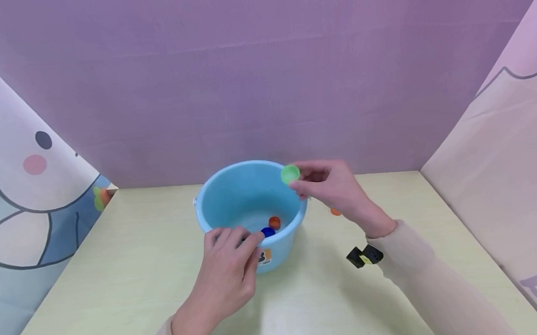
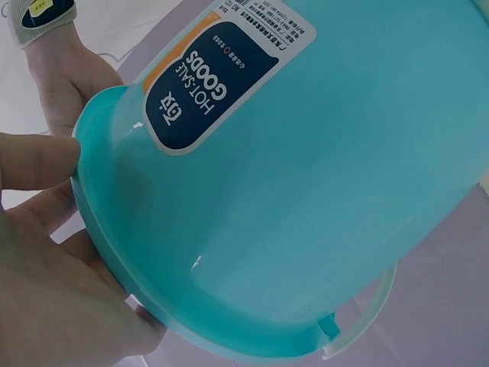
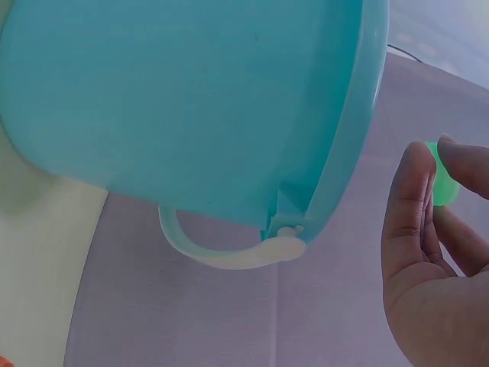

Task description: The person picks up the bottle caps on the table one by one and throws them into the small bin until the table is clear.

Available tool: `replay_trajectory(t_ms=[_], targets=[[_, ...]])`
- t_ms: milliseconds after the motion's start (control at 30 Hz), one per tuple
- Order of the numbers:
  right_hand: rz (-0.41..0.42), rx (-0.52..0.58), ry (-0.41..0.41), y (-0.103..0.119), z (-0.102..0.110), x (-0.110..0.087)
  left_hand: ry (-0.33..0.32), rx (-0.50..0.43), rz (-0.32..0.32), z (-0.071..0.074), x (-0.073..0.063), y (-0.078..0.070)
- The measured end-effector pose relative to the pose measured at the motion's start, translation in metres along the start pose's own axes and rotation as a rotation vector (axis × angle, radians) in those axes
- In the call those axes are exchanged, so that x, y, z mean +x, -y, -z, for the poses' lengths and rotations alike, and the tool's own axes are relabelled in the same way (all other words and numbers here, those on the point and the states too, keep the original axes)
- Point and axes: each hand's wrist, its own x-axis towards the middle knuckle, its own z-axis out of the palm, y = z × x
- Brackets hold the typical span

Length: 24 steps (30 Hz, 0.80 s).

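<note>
A light blue bucket [image 1: 251,180] stands upright on the table. My left hand [image 1: 230,269] grips its near rim, with the fingers over the edge and the thumb outside, as the left wrist view also shows. Above the bucket's right rim, my right hand [image 1: 330,185] pinches a small green round cap [image 1: 290,174] between thumb and fingers. The same green cap [image 3: 445,180] appears in the right wrist view, apart from the bucket. Inside the bucket lie an orange-red round piece [image 1: 274,222] and a dark blue one [image 1: 268,232], partly hidden by the rim and left hand.
An orange piece [image 1: 336,211] lies on the pale table [image 1: 129,273] right of the bucket, partly covered by my right wrist. The bucket's white handle [image 3: 229,256] hangs at its side. A purple backdrop [image 1: 256,88] rises behind, with printed panels at both sides.
</note>
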Motion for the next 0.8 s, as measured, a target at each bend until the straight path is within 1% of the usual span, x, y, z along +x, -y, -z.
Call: replay_trajectory(t_ms=[167,367,467,600,800], targets=[[0.005,0.0,0.019,0.001,-0.005,0.004,0.014,0.003,0.012,0.001,-0.001,0.0],[0.045,-0.002,0.037,0.001,-0.013,0.011,-0.002,-0.001,0.006,0.001,-0.001,0.001],[0.057,0.005,0.046,-0.001,-0.017,0.013,0.007,0.003,0.012,0.001,-0.001,0.0],[0.049,0.001,0.051,-0.002,-0.022,0.016,0.016,0.009,0.018,0.001,-0.001,-0.001],[0.035,-0.023,0.049,-0.002,-0.027,0.02,0.003,0.013,0.005,0.0,0.0,-0.001]])
